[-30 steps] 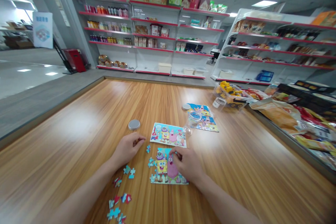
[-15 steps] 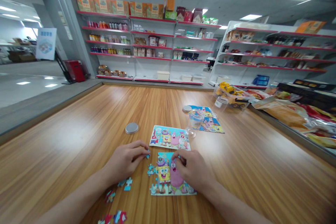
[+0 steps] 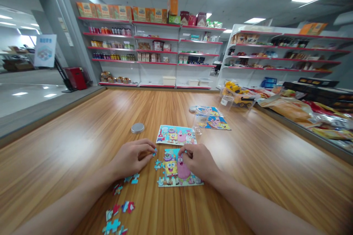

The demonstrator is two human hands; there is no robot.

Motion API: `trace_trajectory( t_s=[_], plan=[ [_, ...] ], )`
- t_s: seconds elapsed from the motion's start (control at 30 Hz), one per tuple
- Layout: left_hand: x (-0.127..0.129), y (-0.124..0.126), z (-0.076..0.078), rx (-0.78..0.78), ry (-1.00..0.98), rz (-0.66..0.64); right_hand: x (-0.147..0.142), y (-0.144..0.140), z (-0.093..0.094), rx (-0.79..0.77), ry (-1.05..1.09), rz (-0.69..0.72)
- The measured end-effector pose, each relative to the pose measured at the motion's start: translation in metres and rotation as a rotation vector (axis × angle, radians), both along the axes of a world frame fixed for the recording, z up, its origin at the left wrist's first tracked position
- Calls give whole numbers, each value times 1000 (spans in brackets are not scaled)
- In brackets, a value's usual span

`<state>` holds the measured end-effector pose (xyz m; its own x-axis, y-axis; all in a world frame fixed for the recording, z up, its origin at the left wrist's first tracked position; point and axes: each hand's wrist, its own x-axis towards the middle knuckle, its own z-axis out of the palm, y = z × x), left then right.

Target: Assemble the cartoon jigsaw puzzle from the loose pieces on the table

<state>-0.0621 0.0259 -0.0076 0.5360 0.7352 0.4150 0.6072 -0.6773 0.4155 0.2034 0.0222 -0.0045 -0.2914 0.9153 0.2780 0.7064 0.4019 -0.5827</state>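
A partly built cartoon jigsaw puzzle [image 3: 173, 170] lies on the wooden table [image 3: 248, 161] in front of me. My right hand [image 3: 197, 161] rests on its upper right part, fingertips pinched at the top edge. My left hand [image 3: 132, 158] lies just left of the puzzle and pinches a small blue puzzle piece [image 3: 154, 151] between thumb and fingers. Loose puzzle pieces [image 3: 121, 205] are scattered under my left forearm. A finished picture card [image 3: 176, 134] lies just beyond the puzzle.
A round metal lid [image 3: 137, 127] sits left of the card. A clear plastic jar [image 3: 201, 117] stands on another picture card [image 3: 217, 122] with a second lid [image 3: 192, 109]. A toy truck box [image 3: 238, 95] and snack bags [image 3: 298, 112] fill the right side. Store shelves [image 3: 154, 44] stand behind.
My left hand slid right toward the puzzle and took up a small blue piece. My right hand stayed on the puzzle's top. The view tilted up, then slightly back down.
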Motion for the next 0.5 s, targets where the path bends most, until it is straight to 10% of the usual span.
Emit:
trace_trajectory(
  t_s=[0.5],
  plan=[
    [5,1,-1,157,182,12,-2,-2,4,4,-34,4]
  ],
)
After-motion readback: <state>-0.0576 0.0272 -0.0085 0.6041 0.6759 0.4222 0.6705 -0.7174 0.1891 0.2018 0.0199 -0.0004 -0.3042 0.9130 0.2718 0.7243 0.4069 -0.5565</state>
